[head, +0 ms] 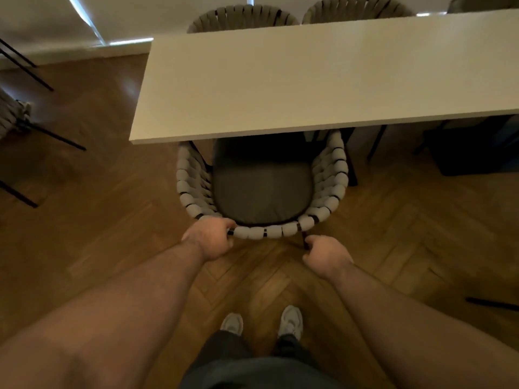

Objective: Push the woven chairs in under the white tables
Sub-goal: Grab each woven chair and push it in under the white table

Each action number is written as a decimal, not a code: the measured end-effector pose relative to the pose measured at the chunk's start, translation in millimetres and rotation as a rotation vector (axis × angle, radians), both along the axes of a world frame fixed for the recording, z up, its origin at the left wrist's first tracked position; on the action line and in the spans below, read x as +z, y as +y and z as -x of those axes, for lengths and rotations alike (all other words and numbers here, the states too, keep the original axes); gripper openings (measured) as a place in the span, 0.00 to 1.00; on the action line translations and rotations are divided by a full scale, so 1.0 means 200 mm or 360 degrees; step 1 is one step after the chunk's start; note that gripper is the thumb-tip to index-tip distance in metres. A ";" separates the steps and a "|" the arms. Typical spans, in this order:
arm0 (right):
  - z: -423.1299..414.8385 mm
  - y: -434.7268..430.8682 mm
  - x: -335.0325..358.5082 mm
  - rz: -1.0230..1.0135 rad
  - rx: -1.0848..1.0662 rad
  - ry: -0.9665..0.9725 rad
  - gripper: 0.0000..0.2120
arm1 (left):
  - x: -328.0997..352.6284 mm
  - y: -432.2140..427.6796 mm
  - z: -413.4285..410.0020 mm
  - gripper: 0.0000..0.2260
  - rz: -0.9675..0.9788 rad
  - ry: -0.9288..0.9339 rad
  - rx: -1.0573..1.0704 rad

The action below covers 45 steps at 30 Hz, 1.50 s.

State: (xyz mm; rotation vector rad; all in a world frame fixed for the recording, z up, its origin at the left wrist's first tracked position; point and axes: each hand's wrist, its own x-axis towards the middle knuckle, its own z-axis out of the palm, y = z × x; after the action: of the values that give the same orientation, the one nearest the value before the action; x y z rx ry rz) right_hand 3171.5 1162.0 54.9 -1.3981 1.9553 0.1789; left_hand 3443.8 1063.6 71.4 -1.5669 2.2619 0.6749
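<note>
The white woven chair with the dark seat cushion (261, 181) is sitting half under the white rectangular table (309, 80), at its near edge. Your left hand (209, 240) is gripping the back rim. Your right hand (325, 255) is curling just behind it, and I cannot tell whether it is touching. Push straight and evenly.

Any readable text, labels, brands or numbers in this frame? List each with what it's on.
None readable.
Table: plain white top, no marking.
Chair and its cushion: no tag or label visible.
Shoes: any branding is too small and blurred to read.
</note>
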 end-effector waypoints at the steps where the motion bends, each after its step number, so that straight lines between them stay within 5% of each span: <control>1: 0.00 0.05 0.02 0.0003 -0.0062 0.0006 0.22 | 0.01 0.01 0.01 0.17 0.0008 0.0032 0.0007; 16: -0.35 0.98 0.10 -0.0010 -0.1117 -0.0018 0.25 | 0.16 0.25 -0.02 0.23 -0.0020 -0.0087 -0.0816; 31: -0.56 2.33 0.04 -0.0071 -0.2115 -0.0076 0.13 | 0.06 1.29 0.87 0.32 -0.0125 -0.0222 -0.2041; 38: -0.60 2.64 -0.12 -0.0148 -0.2200 -0.0305 0.31 | 0.02 1.82 1.17 0.33 0.0062 -0.0181 -0.2523; 45: -0.63 2.65 -0.35 -0.0200 -0.2251 -0.0477 0.34 | -0.12 2.11 1.43 0.32 0.0182 -0.0338 -0.2996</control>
State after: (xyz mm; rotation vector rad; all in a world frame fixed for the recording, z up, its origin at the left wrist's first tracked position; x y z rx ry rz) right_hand 3296.9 1692.6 -15.4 0.2367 2.1389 -0.5201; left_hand 3158.4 1485.3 48.0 0.7575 2.3548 -0.1968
